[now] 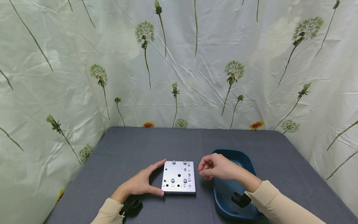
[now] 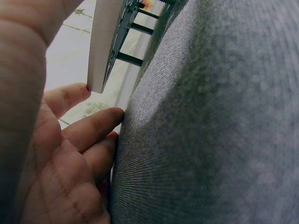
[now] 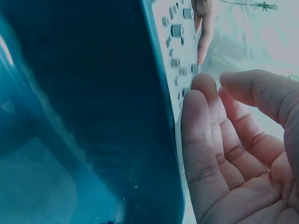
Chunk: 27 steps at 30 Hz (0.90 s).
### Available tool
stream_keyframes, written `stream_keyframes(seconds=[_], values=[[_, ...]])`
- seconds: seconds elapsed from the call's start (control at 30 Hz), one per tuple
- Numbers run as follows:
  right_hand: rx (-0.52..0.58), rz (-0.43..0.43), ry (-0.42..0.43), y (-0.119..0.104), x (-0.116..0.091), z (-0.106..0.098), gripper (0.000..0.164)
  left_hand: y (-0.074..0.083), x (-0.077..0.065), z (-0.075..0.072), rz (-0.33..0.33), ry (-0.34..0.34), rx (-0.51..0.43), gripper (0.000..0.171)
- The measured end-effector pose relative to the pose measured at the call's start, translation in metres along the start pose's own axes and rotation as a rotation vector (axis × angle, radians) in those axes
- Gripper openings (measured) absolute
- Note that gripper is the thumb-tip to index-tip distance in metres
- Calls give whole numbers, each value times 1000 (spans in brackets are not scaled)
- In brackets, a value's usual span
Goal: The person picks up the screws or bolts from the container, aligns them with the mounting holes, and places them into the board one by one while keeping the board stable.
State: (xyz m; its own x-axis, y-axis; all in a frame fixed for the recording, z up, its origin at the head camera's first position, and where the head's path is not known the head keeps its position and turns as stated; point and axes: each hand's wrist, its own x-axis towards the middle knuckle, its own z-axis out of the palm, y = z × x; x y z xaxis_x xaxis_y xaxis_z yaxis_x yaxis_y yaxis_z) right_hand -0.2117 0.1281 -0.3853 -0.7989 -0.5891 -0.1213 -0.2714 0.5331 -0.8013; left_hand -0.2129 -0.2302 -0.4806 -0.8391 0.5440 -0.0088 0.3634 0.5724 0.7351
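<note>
A square silver metal plate (image 1: 179,171) lies on the table, dotted with holes and several socket-head screws. Dark threaded shanks show beneath it in the left wrist view. My left hand (image 1: 141,182) holds the plate at its left side, thumb at the near corner and index finger at the far corner. The other left fingers (image 2: 96,128) rest low by the cloth. Just right of the plate, over the bin's left rim, hovers my right hand (image 1: 216,166). Its fingers (image 3: 196,126) are loosely bent, thumb near the fingertips, and nothing shows between them.
A blue plastic bin (image 1: 217,199) stands right of the plate, under the right forearm. Dark grey cloth (image 1: 134,144) covers the table. A pale curtain with dandelion print (image 1: 190,77) hangs behind and along the sides.
</note>
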Motion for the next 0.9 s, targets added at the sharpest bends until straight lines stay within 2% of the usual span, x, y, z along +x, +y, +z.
stream_keyframes(seconds=[0.5, 0.9], values=[[-31, 24, 76, 21, -4, -25, 10, -1, 0, 1, 22, 5, -2, 120], [46, 57, 135, 38, -12, -47, 17, -1, -1, 0, 26, 6, -5, 120]])
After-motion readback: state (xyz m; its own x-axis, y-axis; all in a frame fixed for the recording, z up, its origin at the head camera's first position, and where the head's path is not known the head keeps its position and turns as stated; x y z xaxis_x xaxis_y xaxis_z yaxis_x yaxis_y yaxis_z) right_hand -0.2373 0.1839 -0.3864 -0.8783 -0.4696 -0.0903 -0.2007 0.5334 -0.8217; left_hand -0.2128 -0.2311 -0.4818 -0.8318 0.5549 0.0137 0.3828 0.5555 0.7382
